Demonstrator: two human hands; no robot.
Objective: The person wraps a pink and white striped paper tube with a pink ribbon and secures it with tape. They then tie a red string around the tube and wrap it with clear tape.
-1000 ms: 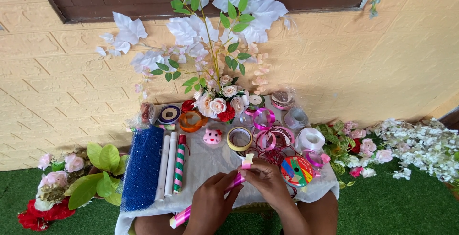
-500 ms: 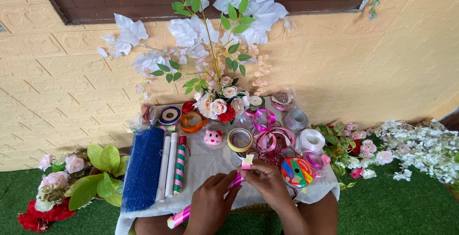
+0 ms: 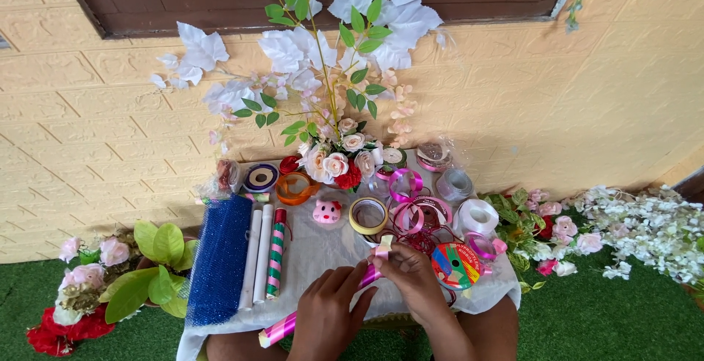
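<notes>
Little has shifted in the past second: both hands stay bunched over the front edge of the cloth-covered table (image 3: 323,251), still working the same pink striped roll (image 3: 282,326). At centre, the left hand (image 3: 328,315) is closed around the roll's upper stretch, while the right hand (image 3: 413,276) pinches a short pale strip (image 3: 384,244) at the roll's tip, fingers folded tight.

The roll's long axis runs on a slant, from its free end low at the table's near-left edge up and rightward into the two hands; the left hand sits nearer that free end, the right nearer the top.

Just beyond the knuckles lie a yellow tape ring (image 3: 368,215), a tangle of pink ribbon spools (image 3: 416,210) and a multicoloured ribbon disc (image 3: 455,265), the last just beside the right hand. To the left, well apart from the hands, a blue mesh roll (image 3: 218,258), two white rolls (image 3: 256,257) and a green-and-red striped roll (image 3: 276,252) lie side by side, pointing away from the person. A small pink toy figure (image 3: 326,212) sits mid-table.

Behind it all stands an arrangement of roses (image 3: 337,157) with white leaves against the yellow wall (image 3: 572,104); more artificial flowers (image 3: 645,225) rest on the green turf (image 3: 609,317).
</notes>
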